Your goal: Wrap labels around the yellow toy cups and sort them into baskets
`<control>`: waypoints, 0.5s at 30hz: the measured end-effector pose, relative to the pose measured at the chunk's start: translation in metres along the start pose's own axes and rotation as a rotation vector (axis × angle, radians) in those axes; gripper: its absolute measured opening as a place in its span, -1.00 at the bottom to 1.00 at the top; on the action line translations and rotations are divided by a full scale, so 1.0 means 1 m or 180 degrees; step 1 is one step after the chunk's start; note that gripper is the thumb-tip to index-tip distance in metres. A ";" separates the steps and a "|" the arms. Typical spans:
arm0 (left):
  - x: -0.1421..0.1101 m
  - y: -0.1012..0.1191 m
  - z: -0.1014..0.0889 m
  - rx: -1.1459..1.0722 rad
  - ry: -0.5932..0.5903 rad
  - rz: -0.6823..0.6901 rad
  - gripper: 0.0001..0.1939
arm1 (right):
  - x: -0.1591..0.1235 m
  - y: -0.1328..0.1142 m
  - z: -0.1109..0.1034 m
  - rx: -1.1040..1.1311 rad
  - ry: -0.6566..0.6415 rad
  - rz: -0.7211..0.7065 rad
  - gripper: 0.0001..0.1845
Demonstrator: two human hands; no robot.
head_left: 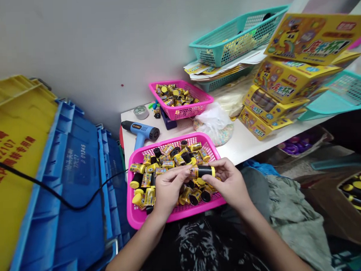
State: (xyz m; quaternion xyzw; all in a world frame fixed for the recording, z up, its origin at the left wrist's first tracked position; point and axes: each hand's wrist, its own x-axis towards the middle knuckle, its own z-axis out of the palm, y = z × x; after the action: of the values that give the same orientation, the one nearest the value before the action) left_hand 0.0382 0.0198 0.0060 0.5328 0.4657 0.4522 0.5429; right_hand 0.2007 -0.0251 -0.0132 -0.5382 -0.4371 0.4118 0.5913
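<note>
A small black tube (206, 171) with a yellow cap at its right end is held between my two hands, above the near pink basket (135, 216). A yellow printed sleeve (194, 171) covers its left end. My left hand (172, 185) pinches the sleeve end with thumb and fingertips. Around the capped end, the thumb and fingers of my right hand (228, 182) are closed. Below both hands, the basket is filled with similar black tubes, many with yellow caps and printed sleeves (149, 196).
A blue heat gun (141, 130) lies behind the basket, beside a tape roll (141, 112). Farther back stand another filled pink basket (203, 98), a plastic bag of colourful bits (215, 126) and stacked yellow boxes (288, 78). Blue crates (77, 178) line the left, with a black cable (73, 206) across them.
</note>
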 end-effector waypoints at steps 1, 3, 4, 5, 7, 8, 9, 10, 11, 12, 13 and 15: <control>0.000 0.002 0.000 0.0035 0.0002 0.0019 -0.85 | -0.001 0.000 0.001 -0.0089 -0.0050 -0.0076 -0.67; 0.000 0.006 0.001 0.0029 -0.0072 0.0009 -0.85 | -0.001 -0.001 0.002 -0.0115 -0.0162 -0.0192 -0.67; 0.001 0.008 0.001 -0.0013 -0.0152 -0.0034 -0.82 | -0.001 0.000 0.003 -0.0050 -0.0213 -0.0213 -0.67; 0.002 0.009 0.001 -0.0074 -0.0244 -0.0086 -0.79 | 0.000 0.000 0.003 0.0032 -0.0253 -0.0218 -0.66; 0.004 0.013 0.000 -0.0217 -0.0449 -0.0167 -0.72 | 0.004 0.001 0.004 0.0140 -0.0324 -0.0285 -0.64; 0.005 0.015 -0.001 -0.0288 -0.0543 -0.0202 -0.71 | 0.007 0.001 0.004 0.0187 -0.0383 -0.0364 -0.62; 0.006 0.017 -0.002 -0.0370 -0.0606 -0.0244 -0.69 | 0.009 0.000 0.004 0.0273 -0.0480 -0.0448 -0.61; 0.007 0.019 -0.003 -0.0464 -0.0649 -0.0299 -0.67 | 0.011 -0.002 0.005 0.0432 -0.0598 -0.0495 -0.62; 0.007 0.021 -0.004 -0.0559 -0.0684 -0.0366 -0.65 | 0.013 -0.005 0.006 0.0675 -0.0726 -0.0461 -0.63; 0.007 0.023 -0.004 -0.0642 -0.0720 -0.0434 -0.63 | 0.014 -0.008 0.008 0.0976 -0.0878 -0.0326 -0.62; 0.005 0.024 -0.004 -0.0708 -0.0762 -0.0487 -0.62 | 0.014 -0.011 0.010 0.1284 -0.1058 -0.0096 -0.60; 0.001 0.026 -0.004 -0.0781 -0.0843 -0.0531 -0.62 | 0.012 -0.014 0.014 0.1778 -0.1434 0.0437 -0.58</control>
State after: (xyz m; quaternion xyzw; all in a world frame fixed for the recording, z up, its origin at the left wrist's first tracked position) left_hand 0.0348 0.0220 0.0323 0.4770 0.3742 0.3850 0.6959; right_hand 0.1910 -0.0113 0.0025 -0.2799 -0.3899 0.6623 0.5754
